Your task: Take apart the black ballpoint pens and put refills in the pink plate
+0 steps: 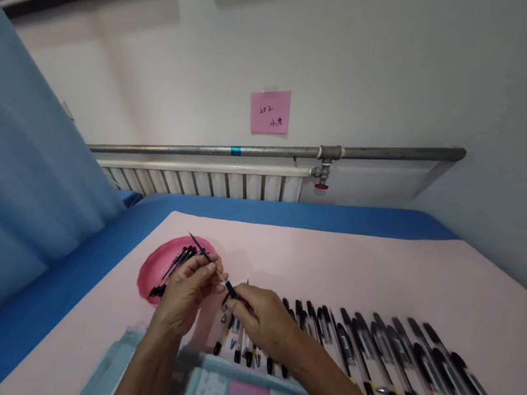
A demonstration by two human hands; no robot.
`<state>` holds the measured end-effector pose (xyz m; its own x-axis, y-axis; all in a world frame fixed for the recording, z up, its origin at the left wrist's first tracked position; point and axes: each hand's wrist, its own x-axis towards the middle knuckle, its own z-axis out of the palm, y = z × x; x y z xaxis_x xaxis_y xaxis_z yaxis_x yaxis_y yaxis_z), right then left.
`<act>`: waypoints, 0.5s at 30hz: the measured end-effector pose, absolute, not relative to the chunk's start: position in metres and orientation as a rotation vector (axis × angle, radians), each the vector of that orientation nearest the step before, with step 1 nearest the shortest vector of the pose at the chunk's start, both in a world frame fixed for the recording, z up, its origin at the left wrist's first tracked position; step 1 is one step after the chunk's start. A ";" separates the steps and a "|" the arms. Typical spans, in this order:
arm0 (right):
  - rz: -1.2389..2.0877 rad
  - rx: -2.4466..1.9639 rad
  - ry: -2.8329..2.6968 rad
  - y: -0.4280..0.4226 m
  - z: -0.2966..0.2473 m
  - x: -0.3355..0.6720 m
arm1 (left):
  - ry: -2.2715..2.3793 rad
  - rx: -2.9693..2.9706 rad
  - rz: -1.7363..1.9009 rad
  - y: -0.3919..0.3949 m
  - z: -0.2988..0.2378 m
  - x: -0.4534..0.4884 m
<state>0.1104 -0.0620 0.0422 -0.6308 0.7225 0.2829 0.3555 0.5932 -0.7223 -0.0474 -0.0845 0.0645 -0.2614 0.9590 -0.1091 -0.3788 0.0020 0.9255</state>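
Pen (222, 278) slanting above the pink sheet (333, 261): the left hand (189, 287) pinches its middle, the right hand (261, 316) grasps its lower black end. Beyond the left hand, a pink dish (147, 270) holds black pens (180, 263); rightward, pen parts (399, 351) lie in rows.

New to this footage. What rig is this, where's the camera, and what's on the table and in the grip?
No machine here: these are a person's two bare hands. The single picture comes from a camera worn on that person's head, looking forward and down. The left hand and right hand together hold a slim pen, its thin dark tip pointing up and left. On the pink sheet lies a long row of pen parts, partly behind the right forearm. To the left sits a pink bowl with dark pens inside.
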 end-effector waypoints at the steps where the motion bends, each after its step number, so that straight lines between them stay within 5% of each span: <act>1: 0.849 -0.850 -2.261 -0.062 0.042 0.111 | 1.136 0.736 1.521 -0.085 0.065 -0.047; 15: 0.809 -0.811 -2.329 -0.063 0.047 0.113 | 1.183 0.750 1.539 -0.087 0.067 -0.043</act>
<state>0.1126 -0.0634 0.0468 -0.6734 0.6819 0.2856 0.3578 0.6386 -0.6813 -0.0434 -0.0869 0.0675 -0.2955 0.9502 -0.0993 -0.3404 -0.0076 0.9402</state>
